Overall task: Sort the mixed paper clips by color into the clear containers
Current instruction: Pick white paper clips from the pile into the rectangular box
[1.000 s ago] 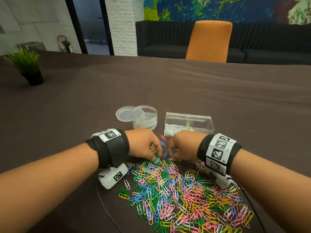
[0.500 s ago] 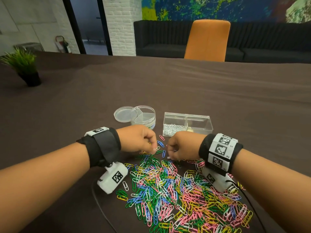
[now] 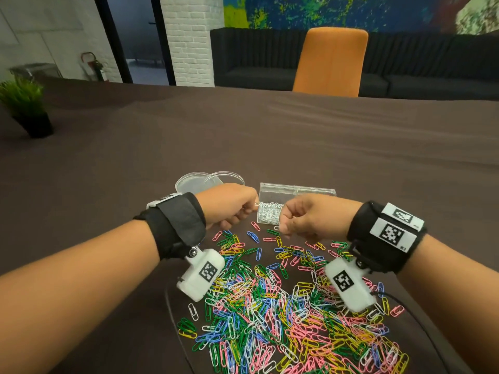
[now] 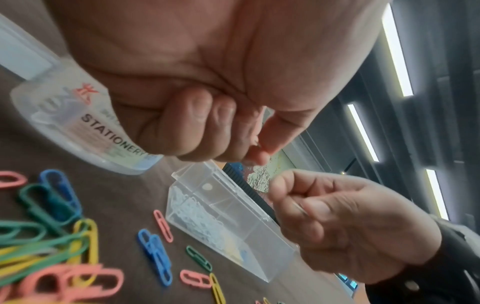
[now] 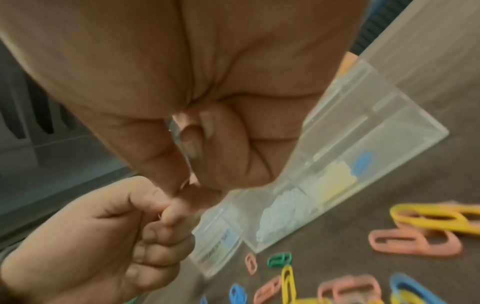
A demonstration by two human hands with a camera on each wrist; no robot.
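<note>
Both hands hover mid-frame above the bench: left hand (image 3: 229,205) and right hand (image 3: 310,218) each pinch a small clip, beside the clear rectangular container (image 3: 297,194); mixed paper clips (image 3: 283,314) fill the lower frame.

Left hand (image 3: 229,205) and right hand (image 3: 310,218) raised, facing close — fingers (image 4: 197,123) curled, thumb-forefinger pinched.

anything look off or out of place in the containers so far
Possibly. In the rectangular clear box, the compartment beside the white clips shows yellow clips with a single blue clip among them, two colors sharing one section.
</note>
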